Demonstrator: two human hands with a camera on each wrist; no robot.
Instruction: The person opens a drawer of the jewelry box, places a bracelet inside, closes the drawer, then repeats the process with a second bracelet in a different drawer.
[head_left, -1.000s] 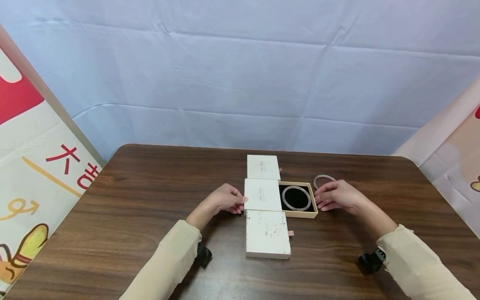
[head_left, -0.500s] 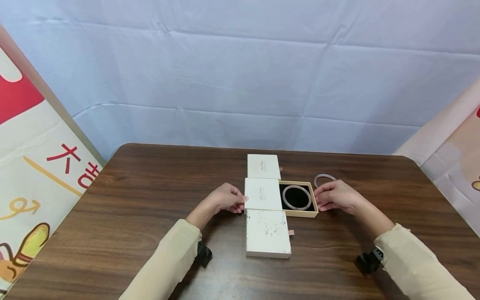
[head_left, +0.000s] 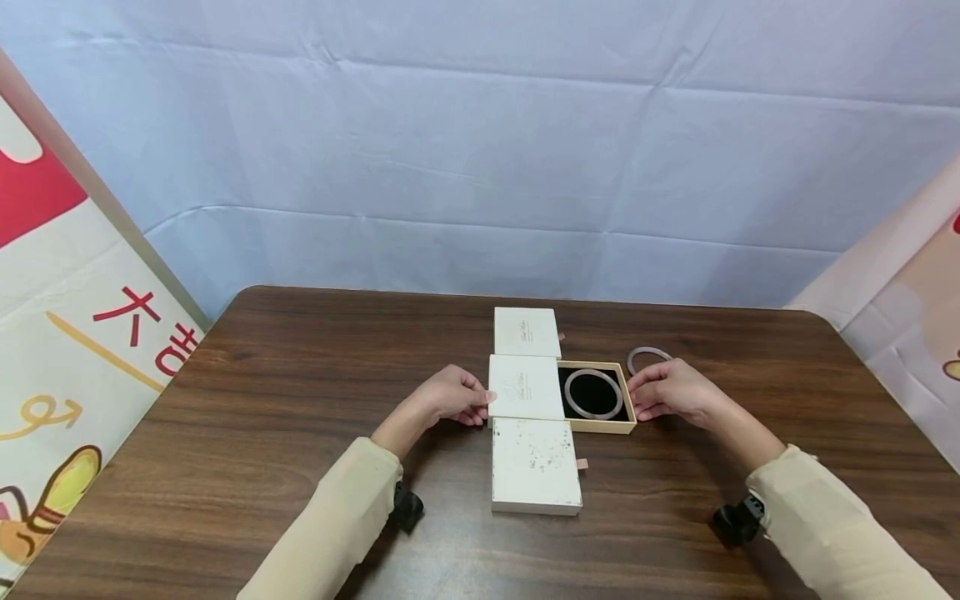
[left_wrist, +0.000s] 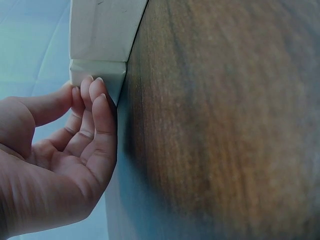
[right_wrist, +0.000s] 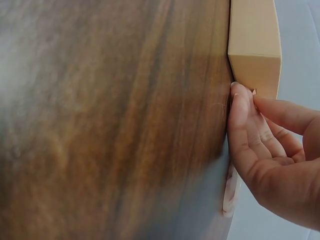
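Observation:
A white slide-out jewelry box lies on the table, its black-lined drawer (head_left: 600, 427) pulled out to the right of its sleeve (head_left: 525, 387). Inside the drawer rests a pale bangle (head_left: 567, 392). My left hand (head_left: 452, 396) holds the sleeve at its left end, thumb at the top edge and fingertips against the end face. At the drawer's right end, my right hand (head_left: 675, 392) pinches the small ribbon tab (right_wrist: 255, 91), mostly hidden by thumb and fingers. A second pale bangle (head_left: 649, 350) lies on the table just behind the right hand, which partly covers it.
One closed white box (head_left: 527, 332) sits behind the open one, and another, speckled box (head_left: 536, 467) in front, its ribbon tab (head_left: 582, 464) at the right. All three are in a column on the brown wooden table (head_left: 337, 358). Pale blue cloth (head_left: 450, 150) hangs behind.
My right forearm has shifted slightly left, and the right fingertips stay at the drawer's end. The left hand, boxes and bangles show no clear movement.

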